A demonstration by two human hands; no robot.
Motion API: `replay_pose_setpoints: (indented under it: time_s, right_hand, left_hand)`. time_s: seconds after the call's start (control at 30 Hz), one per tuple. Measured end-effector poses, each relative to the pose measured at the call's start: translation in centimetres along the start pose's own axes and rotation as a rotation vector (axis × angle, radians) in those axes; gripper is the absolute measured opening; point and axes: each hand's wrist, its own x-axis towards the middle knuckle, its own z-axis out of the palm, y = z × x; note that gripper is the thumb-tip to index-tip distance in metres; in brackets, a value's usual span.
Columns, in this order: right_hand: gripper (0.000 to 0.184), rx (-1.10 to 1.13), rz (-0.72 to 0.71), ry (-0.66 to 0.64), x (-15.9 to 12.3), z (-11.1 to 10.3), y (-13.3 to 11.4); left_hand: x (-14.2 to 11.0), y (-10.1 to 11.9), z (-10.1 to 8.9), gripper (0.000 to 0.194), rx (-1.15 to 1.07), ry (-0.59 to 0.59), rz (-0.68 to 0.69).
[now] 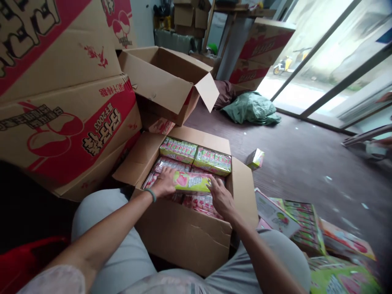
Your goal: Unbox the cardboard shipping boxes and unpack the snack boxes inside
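Between my two hands is a long green-and-pink candy box (192,182), gripped at its ends above an open cardboard carton (186,234). My left hand (165,181), with a teal band at the wrist, closes on the left end. On the right end, my right hand (219,196) has its fingers pressed to the box. Inside the carton, two green display boxes of wrapped candy, one at the back left (179,150) and one at the back right (213,160), sit side by side. Pink-and-red packs (203,204) lie nearer me, partly hidden by the held box.
Big printed cartons (67,134) are stacked at left. Behind the packing carton stands another open carton (165,87). Several candy boxes (303,220) lie on the floor at right, and a small box (255,159) sits farther off. A green cloth bundle (251,108) lies near the glass doors.
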Motion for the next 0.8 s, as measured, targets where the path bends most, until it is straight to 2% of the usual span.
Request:
replay_pose_setpoints:
  time_s: [0.07, 0.13, 0.23, 0.3, 0.47, 0.57, 0.67, 0.8]
  right_hand:
    - [0.036, -0.075, -0.071, -0.080, -0.1, -0.5, 0.0]
    - [0.028, -0.156, -0.102, -0.168, 0.1, -0.9, -0.2]
    - [0.026, -0.293, -0.107, -0.232, 0.9, -1.4, -1.6]
    - [0.025, -0.375, -0.150, -0.263, 1.9, -1.2, -3.5]
    - [0.022, -0.462, -0.330, -0.381, 4.4, 1.8, -9.2]
    - [0.023, -0.466, -0.369, -0.388, 5.0, 3.5, -10.8]
    - [0.023, -0.486, -0.358, -0.391, 4.9, 3.8, -9.9]
    - [0.024, -0.516, -0.324, -0.411, 4.1, 2.2, -6.0]
  left_hand:
    - [-0.1, 1.5, 1.3, 0.067, -0.081, -0.029, 0.047]
    - [-0.4, 1.8, 2.3, 0.077, -0.155, -0.055, 0.058]
    - [-0.8, 1.0, 3.1, 0.089, -0.252, -0.038, 0.071]
    - [-1.0, 0.4, 3.2, 0.094, -0.332, -0.026, 0.081]
    - [-1.4, 0.0, 3.4, 0.077, -0.421, 0.025, 0.022]
    - [-1.5, -0.1, 3.6, 0.065, -0.389, 0.029, 0.029]
    - [-1.5, -0.2, 3.7, 0.062, -0.390, 0.037, 0.008]
    - [-1.6, 0.0, 3.5, 0.064, -0.376, 0.036, 0.000]
